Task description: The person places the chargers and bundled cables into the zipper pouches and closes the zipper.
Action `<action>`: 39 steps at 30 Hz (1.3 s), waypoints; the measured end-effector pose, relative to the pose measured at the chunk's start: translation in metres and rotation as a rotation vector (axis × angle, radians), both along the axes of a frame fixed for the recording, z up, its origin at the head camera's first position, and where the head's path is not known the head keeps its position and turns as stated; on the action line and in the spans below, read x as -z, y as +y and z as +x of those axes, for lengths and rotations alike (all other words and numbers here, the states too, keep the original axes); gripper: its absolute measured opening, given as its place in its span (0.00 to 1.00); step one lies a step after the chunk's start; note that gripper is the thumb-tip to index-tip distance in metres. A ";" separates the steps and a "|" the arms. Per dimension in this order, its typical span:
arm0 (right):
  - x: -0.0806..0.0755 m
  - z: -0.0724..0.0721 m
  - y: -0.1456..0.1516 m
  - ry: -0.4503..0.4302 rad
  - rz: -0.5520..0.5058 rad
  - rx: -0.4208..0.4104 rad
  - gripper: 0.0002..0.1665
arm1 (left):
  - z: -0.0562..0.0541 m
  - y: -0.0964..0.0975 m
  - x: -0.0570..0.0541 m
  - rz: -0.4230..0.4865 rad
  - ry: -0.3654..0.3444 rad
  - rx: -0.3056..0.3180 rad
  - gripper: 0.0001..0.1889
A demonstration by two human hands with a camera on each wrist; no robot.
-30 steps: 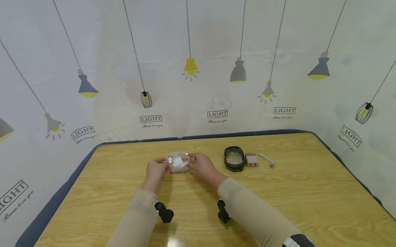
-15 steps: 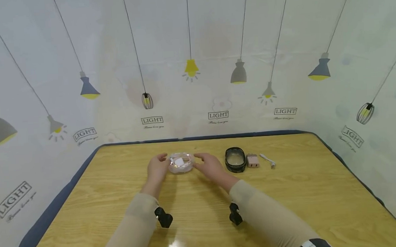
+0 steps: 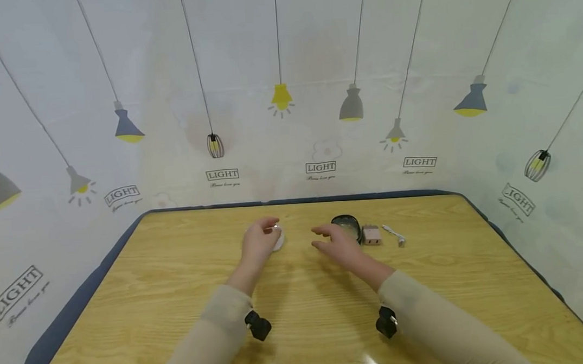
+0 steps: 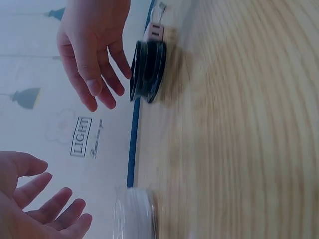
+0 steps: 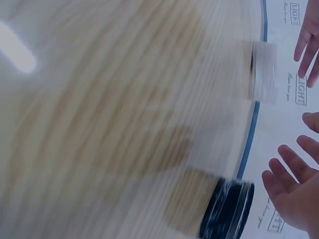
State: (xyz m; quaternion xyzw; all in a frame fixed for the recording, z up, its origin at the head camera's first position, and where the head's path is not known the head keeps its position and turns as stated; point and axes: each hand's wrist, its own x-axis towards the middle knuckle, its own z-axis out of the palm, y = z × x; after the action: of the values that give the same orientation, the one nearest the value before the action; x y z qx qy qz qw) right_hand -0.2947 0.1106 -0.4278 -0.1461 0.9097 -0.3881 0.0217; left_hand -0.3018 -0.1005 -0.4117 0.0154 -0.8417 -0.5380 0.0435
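Note:
My left hand [image 3: 258,243] is held over the table with its fingers loosely spread and holds nothing. It partly covers a round clear plastic case [image 3: 279,241] in the head view; in the left wrist view the case [image 4: 134,214] stands on the table beside the fingers. The white item seen in it earlier is mostly hidden now. Farther right, my right hand [image 3: 342,246] hovers with relaxed, parted fingers and nothing in its grasp. Behind it sits an oval black case [image 3: 347,220] with a see-through top, seen side-on in the right wrist view [image 5: 227,209].
Right of the black case lies a pink charger plug [image 3: 371,235] with two ports. A short white cable [image 3: 394,235] is beside it. The wooden table [image 3: 307,322] ends at a lamp-printed curtain [image 3: 290,149] behind.
Both hands have come off the clear case. My right hand has moved right, in front of the black case; my left hand has shifted right, covering part of the clear case.

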 end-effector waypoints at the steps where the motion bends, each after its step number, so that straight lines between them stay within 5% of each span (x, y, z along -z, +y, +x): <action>1: 0.000 0.000 0.004 0.024 0.019 -0.008 0.25 | 0.001 0.003 0.001 -0.009 0.017 0.015 0.17; 11: 0.003 0.000 0.052 0.264 0.364 -0.146 0.23 | 0.007 0.044 0.010 -0.003 -0.002 0.170 0.16; 26: 0.011 -0.020 0.087 0.254 0.465 -0.070 0.26 | 0.004 0.078 0.019 -0.214 -0.024 0.301 0.14; 34: 0.017 -0.030 0.089 0.337 0.609 -0.089 0.21 | 0.005 0.086 0.015 -0.243 -0.074 0.319 0.15; 39: 0.016 -0.031 0.088 0.340 0.584 -0.104 0.19 | 0.005 0.086 0.015 -0.257 -0.078 0.326 0.16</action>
State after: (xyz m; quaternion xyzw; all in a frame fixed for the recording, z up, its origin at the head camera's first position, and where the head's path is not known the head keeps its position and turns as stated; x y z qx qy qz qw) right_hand -0.3253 0.1983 -0.4442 -0.2425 0.9644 -0.0798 -0.0694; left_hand -0.2967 -0.0144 -0.4270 -0.1057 -0.8958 -0.4250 -0.0750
